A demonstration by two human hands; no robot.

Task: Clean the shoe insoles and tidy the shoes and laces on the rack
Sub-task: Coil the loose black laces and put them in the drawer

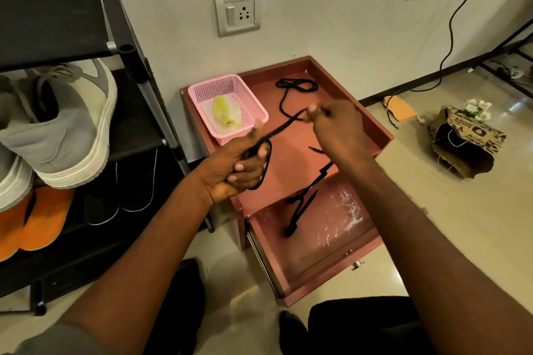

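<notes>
A black shoelace (281, 127) is stretched between my two hands above the pink-brown cabinet top (366, 121). My left hand (233, 173) grips a looped part of it in curled fingers. My right hand (336, 121) pinches the lace farther along; beyond it the lace trails to a coil (297, 85) at the back of the top. A second black lace (301, 204) hangs into the open drawer (331, 271). On the black rack (127, 49) at left stand grey shoes (66, 127), with orange insoles (37, 219) and dark insoles (121, 190) below them.
A pink basket (248, 95) holding a yellow cloth (223, 111) on white paper sits on the cabinet's left side. A paper bag (464, 147) with white flowers lies on the floor at right. A black cable (450, 37) hangs from a wall socket. My dark-clad knees are below.
</notes>
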